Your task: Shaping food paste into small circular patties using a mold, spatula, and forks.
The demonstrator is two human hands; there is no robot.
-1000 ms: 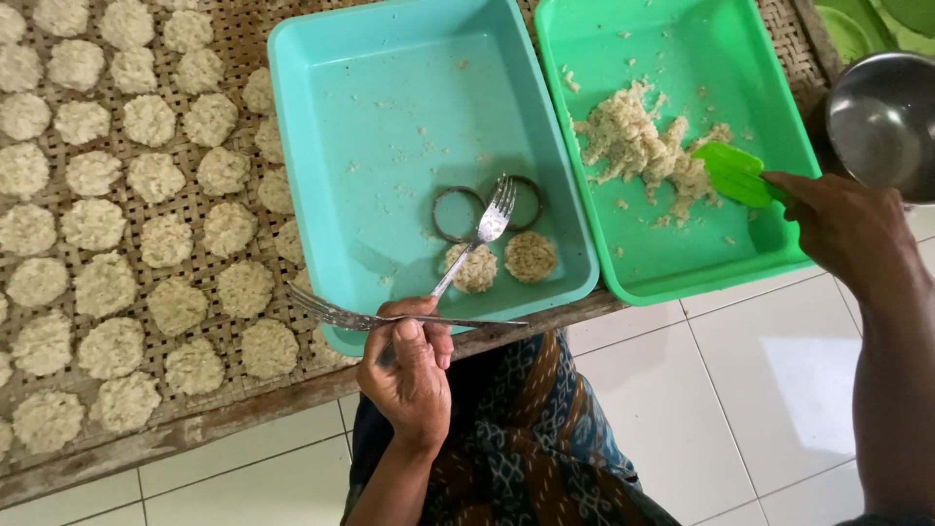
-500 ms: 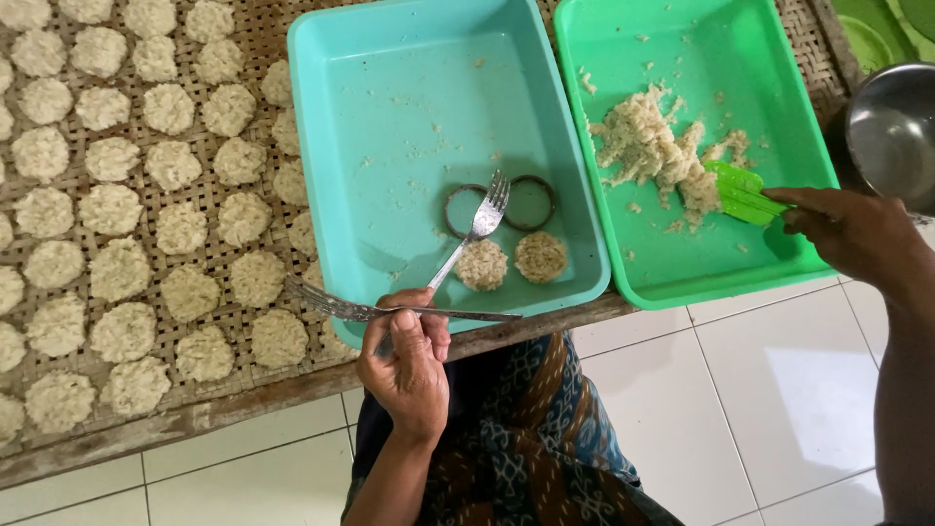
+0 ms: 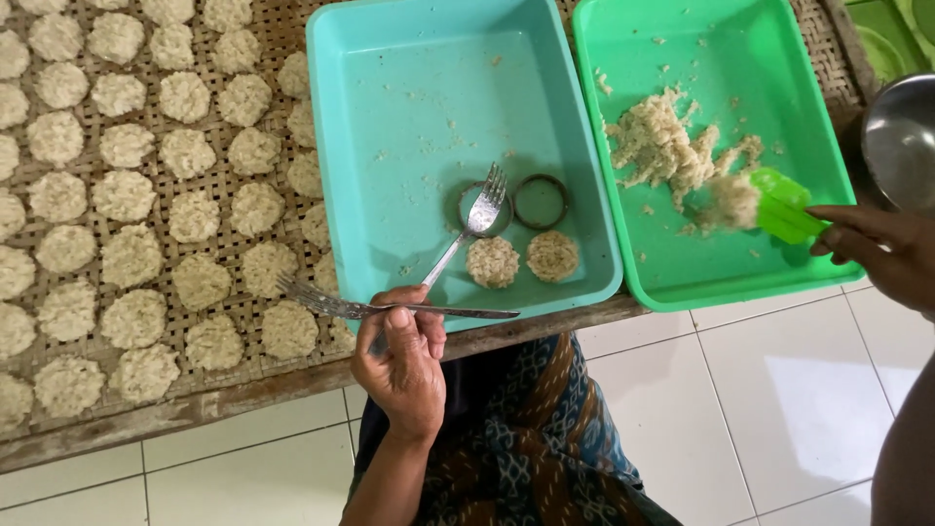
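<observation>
The left hand (image 3: 404,356) is closed around the handle of a fork (image 3: 466,230). The fork's tines rest over a metal ring (image 3: 484,207) inside the teal tray (image 3: 341,117). This hand and fork sit just where they were a second ago. A second fork (image 3: 390,308) lies across the tray's near rim, right by the fingers. It may be pinned under them, but that is hard to see.

The right hand (image 3: 877,248) is the one that has moved. It grips a small green scoop (image 3: 784,206), with its fingers curled on the handle. A second ago the scoop was at the far right side of the green tray (image 3: 604,117). Now it is pushed left into the pile of rice mash (image 3: 667,146). A lump of mash (image 3: 730,202) sits on the front of the scoop. So the scoop looks like it is picking up a new bit.

Two flat round cakes (image 3: 522,259) lie side by side in the teal tray, near the front. A second ring (image 3: 541,201) lies empty beside the first. Many more cakes (image 3: 146,195) sit in rows on the woven mat (image 3: 88,131) to the left. A shiny metal bowl (image 3: 901,141) is at the right edge.
</observation>
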